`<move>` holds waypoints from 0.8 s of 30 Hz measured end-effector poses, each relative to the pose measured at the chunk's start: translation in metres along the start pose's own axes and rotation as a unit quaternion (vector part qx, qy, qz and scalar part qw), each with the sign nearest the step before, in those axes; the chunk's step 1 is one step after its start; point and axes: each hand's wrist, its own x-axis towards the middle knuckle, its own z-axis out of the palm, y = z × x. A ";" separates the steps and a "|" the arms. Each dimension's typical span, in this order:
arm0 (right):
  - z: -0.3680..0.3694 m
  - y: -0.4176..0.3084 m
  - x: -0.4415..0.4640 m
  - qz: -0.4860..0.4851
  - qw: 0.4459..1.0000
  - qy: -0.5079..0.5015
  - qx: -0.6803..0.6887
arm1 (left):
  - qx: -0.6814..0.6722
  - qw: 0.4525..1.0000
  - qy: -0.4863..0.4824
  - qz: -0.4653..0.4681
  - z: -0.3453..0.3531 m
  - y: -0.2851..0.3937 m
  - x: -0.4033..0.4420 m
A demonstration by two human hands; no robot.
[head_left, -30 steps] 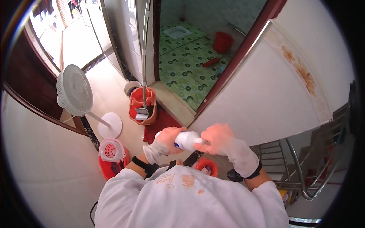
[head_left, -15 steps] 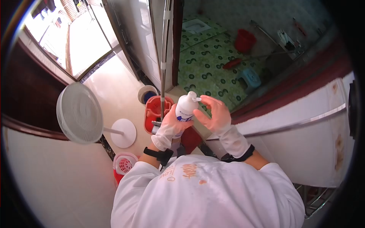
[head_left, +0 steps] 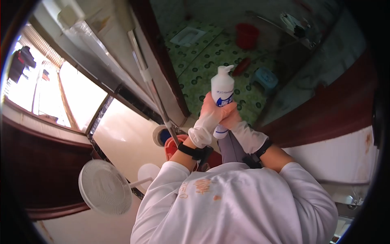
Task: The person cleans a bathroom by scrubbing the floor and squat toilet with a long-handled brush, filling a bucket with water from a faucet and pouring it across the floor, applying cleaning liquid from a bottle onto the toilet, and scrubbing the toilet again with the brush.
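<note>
A white plastic bottle (head_left: 222, 86) with blue lettering stands nearly upright in front of my chest. Its flip cap (head_left: 228, 68) is tipped open to the right at the top. My left hand (head_left: 208, 106), in a thin translucent glove, is wrapped round the bottle's left side. My right hand (head_left: 231, 115), gloved the same way, is closed round the lower right of the bottle, its fingers meeting the left hand. The bottle's base shows below both hands.
A red mop bucket (head_left: 172, 145) with a long metal pole (head_left: 151, 87) stands at left. Nearby are a white fan (head_left: 105, 187) and a doorway to a green-patterned floor (head_left: 199, 67). On that floor sit a blue stool (head_left: 265, 79) and a red bucket (head_left: 247, 35).
My right hand has moved from beside the open cap down onto the bottle's body. The bottle has shifted up and right in view, toward the doorway, and my view has turned.
</note>
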 end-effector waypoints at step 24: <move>-0.368 -0.085 0.530 0.261 0.853 0.070 -0.448 | -0.241 0.846 0.254 -0.403 -0.043 -0.219 0.376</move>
